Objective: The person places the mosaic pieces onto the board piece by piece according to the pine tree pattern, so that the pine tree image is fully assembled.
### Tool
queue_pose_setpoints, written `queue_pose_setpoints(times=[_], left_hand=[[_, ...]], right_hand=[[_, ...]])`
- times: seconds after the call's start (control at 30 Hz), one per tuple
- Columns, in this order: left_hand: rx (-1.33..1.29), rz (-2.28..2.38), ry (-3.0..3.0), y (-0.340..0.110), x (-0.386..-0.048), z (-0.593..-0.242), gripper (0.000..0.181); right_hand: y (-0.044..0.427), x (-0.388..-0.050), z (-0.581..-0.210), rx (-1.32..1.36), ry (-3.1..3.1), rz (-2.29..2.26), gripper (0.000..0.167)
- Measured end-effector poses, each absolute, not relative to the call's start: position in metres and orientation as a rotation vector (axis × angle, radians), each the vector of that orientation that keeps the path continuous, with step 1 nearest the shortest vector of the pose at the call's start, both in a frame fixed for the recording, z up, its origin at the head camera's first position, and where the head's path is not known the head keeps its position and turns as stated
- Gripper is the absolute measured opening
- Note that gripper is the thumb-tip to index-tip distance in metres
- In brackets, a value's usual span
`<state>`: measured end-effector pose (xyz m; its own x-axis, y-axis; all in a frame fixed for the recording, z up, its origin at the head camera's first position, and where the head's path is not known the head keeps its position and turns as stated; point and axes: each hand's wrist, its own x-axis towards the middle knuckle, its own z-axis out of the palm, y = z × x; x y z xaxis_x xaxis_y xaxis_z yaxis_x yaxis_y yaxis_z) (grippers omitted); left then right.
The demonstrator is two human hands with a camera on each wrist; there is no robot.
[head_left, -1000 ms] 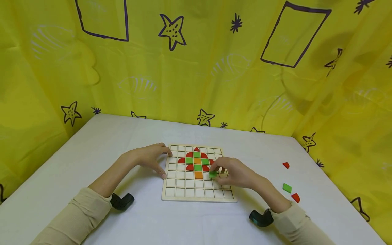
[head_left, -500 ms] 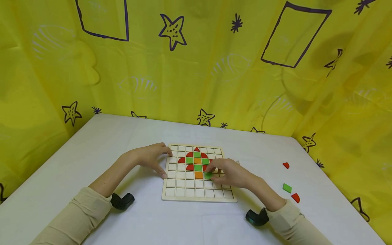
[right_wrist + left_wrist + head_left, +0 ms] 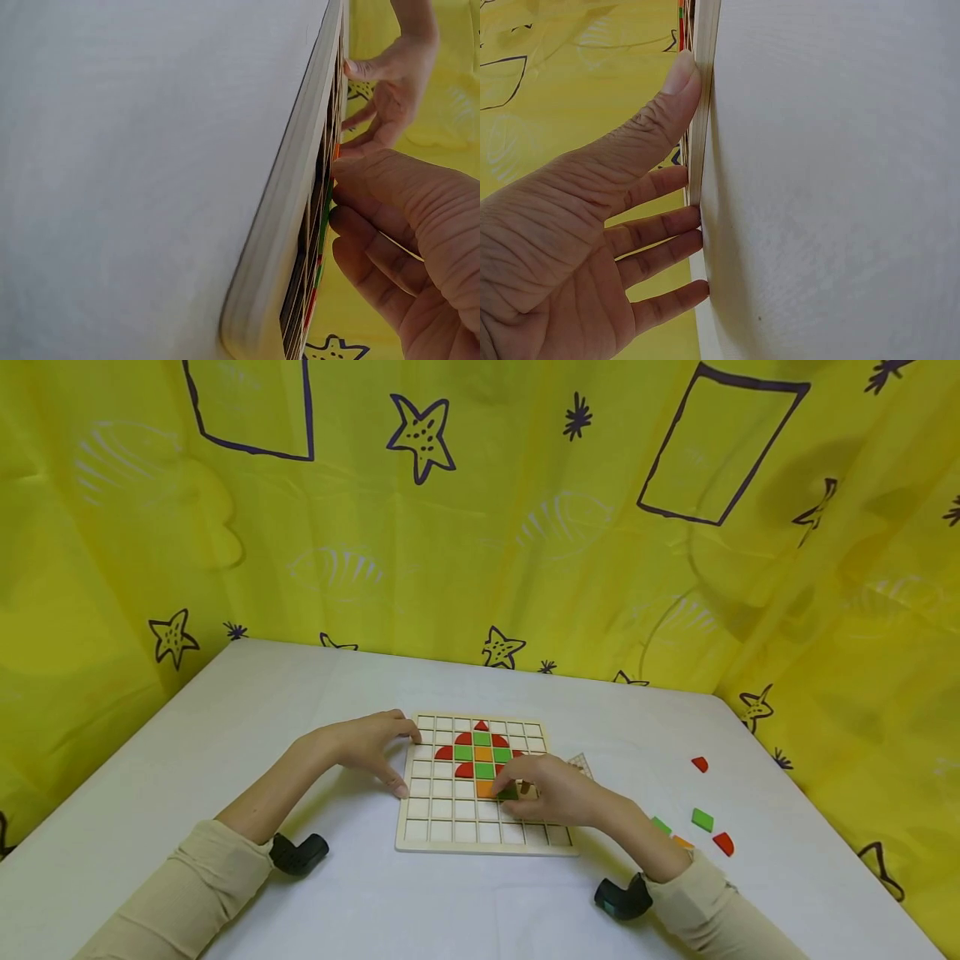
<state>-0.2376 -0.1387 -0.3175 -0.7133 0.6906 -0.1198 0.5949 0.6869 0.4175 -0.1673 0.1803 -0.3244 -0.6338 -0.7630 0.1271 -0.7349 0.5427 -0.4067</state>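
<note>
A square wooden grid board point(image 3: 442, 831) lies on the white table, bearing a pattern of red, green and orange tiles. My left hand point(image 3: 367, 745) rests against its left edge, thumb and fingers spread; the left wrist view shows the fingertips point(image 3: 705, 289) touching the board's side. Over the right half of the board, my right hand point(image 3: 558, 789) pinches a green square tile point(image 3: 507, 792) between thumb and fingers. This tile sits low at the cell right of the lowest orange tile point(image 3: 485, 788). The hand partly covers it and the red tiles behind.
Right of the board lie loose tiles: a red one point(image 3: 700, 764), a green one point(image 3: 702, 819), another red one point(image 3: 723, 843), and a green point(image 3: 662, 826) and an orange one point(image 3: 682, 842) partly behind the forearm. A patterned piece point(image 3: 580, 765) shows behind the right hand. Yellow curtain surrounds the table.
My right hand has moved left with the green tile, bringing it down beside the orange tile. More loose tiles and the patterned piece came into sight. My left hand stayed put.
</note>
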Motion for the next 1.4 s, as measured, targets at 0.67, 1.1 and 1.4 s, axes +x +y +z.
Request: queue_pose_setpoints(times=[0.67, 1.1, 1.4], left_hand=[[1.021, 0.515, 2.631, -0.138, -0.239, -0.318, 0.076], [1.013, 0.509, 2.63, -0.139, -0.237, -0.318, 0.078], [1.024, 0.499, 2.631, -0.139, -0.238, -0.319, 0.077]], right_hand=[[0.221, -0.141, -0.312, -1.203, 2.862, -0.66, 0.02], [0.26, -0.127, -0.312, -1.311, 2.959, -0.774, 0.027], [0.286, -0.12, -0.308, -1.23, 3.08, -0.767, 0.034]])
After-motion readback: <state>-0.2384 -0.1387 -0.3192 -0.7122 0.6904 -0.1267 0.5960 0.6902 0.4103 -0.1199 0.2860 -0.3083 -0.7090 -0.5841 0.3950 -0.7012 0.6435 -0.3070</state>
